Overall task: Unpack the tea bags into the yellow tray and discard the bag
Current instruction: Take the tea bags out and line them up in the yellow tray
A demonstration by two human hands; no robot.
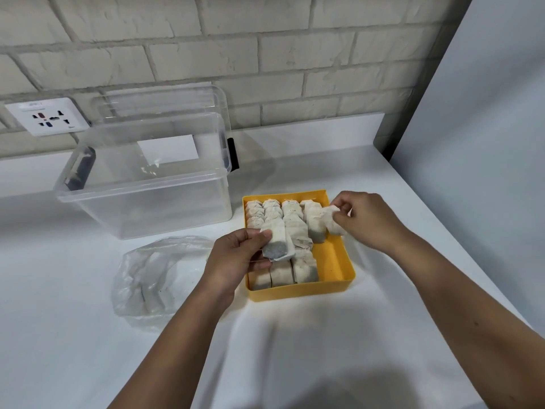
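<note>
A yellow tray [333, 261] sits on the white counter, holding several tea bags [290, 214] in rows; its right column is partly bare. My left hand [236, 258] pinches one tea bag [277, 243] over the tray's left side. Over the tray's right rim, my right hand [365, 219] pinches another tea bag [331, 219]. To the left of the tray lies a crumpled clear plastic bag [153, 276], with a few tea bags still visible inside it.
A large clear plastic storage box [147, 184] with dark latches stands behind the tray on the left, its lid leaning on the brick wall. A wall socket [47, 118] is at the far left. A white panel [486, 113] bounds the counter on the right.
</note>
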